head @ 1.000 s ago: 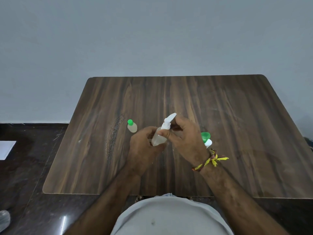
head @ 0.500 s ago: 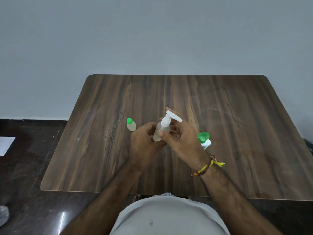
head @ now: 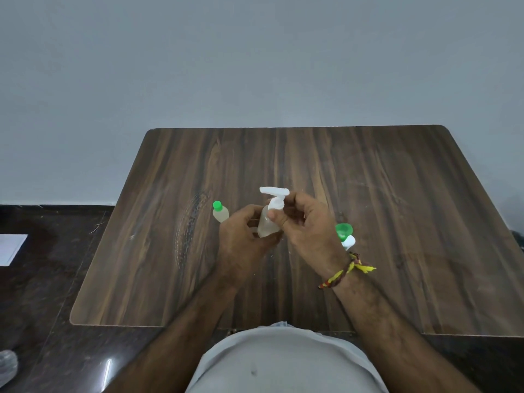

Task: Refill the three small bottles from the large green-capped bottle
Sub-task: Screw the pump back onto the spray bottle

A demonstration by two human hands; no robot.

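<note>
A small clear bottle [head: 266, 225] with a white pump head [head: 275, 195] is held above the middle of the wooden table [head: 397, 211]. My left hand [head: 243, 239] wraps its body from below. My right hand [head: 306, 225] pinches the white pump collar with thumb and fingers. A small bottle with a green cap [head: 220, 211] stands upright just left of my left hand. Right of my right hand, a green-capped bottle [head: 344, 230] and a white piece [head: 348, 241] are mostly hidden by my wrist.
The table's near edge [head: 141, 325] runs just in front of my body. Dark glossy floor [head: 42, 293] lies to the left, with a white sheet [head: 11, 248] on it. A pale wall stands behind the table's far edge.
The pump head has turned: its nozzle pointed up-right, then right, and now points left. The bottle has come more upright. My hands stay in the same place.
</note>
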